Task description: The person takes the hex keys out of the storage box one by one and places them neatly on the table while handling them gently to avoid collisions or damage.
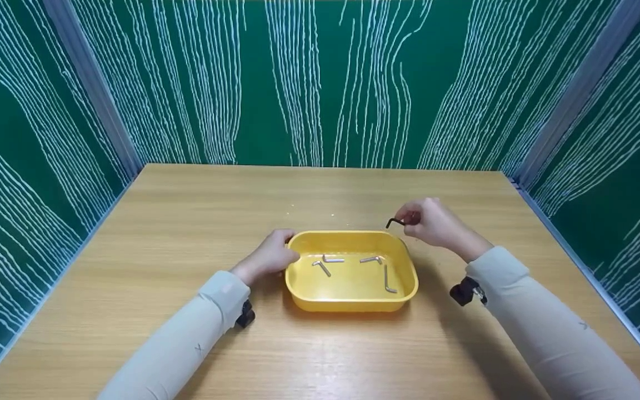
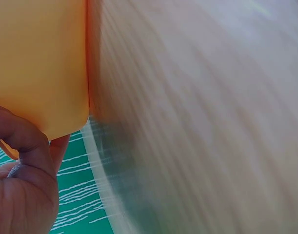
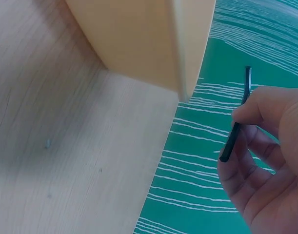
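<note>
A yellow plastic tub (image 1: 350, 304) stands on the wooden table, with several silver hex keys (image 1: 334, 260) lying on its floor. My left hand (image 1: 273, 253) grips the tub's left rim, thumb over the edge and fingers outside; the left wrist view shows the hand (image 2: 27, 170) curled at the tub's corner. Just past the tub's back right corner, my right hand (image 1: 428, 222) pinches a black hex key (image 1: 392, 221) between thumb and fingers, above the table. In the right wrist view the key's short bent end (image 3: 248, 78) sticks up beyond the thumb.
The wooden table (image 1: 186, 205) extends around the tub. Tiny pale specks (image 1: 332, 215) lie behind it. Green walls with white wavy lines (image 1: 353, 83) close off the back and both sides.
</note>
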Tool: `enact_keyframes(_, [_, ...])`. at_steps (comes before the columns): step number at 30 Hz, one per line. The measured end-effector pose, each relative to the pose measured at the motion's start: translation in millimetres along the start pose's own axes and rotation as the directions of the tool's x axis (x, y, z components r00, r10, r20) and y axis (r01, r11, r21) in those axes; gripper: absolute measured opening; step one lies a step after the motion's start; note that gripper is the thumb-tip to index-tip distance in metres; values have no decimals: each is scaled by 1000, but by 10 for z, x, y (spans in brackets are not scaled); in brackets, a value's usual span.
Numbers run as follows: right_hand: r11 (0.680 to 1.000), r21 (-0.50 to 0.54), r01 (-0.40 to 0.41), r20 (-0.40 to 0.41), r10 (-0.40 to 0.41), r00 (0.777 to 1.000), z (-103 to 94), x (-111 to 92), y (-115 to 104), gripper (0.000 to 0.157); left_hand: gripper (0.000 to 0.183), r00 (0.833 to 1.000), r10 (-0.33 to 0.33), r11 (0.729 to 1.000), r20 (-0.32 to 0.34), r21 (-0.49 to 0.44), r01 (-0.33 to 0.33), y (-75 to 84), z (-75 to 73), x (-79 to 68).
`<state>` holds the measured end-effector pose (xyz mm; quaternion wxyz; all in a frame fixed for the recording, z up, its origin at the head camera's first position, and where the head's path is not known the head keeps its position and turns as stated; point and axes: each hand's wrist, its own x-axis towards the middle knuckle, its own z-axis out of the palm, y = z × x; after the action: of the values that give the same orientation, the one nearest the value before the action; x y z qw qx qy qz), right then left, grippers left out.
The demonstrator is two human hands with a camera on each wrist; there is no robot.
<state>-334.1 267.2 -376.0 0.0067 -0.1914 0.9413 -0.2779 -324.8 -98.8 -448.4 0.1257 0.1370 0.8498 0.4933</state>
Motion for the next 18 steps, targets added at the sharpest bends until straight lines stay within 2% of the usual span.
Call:
enact_keyframes(7, [1000,-8,-25,-24,24,999,-48,-30,104,20,38,1000,-9,1000,6,-8,9,-9,11,1])
enact_keyframes(18, [996,-6,-87,-33,87,996,-152,-66,248,23,32,1000,1,1000,14,-6,-1,6,3,-4])
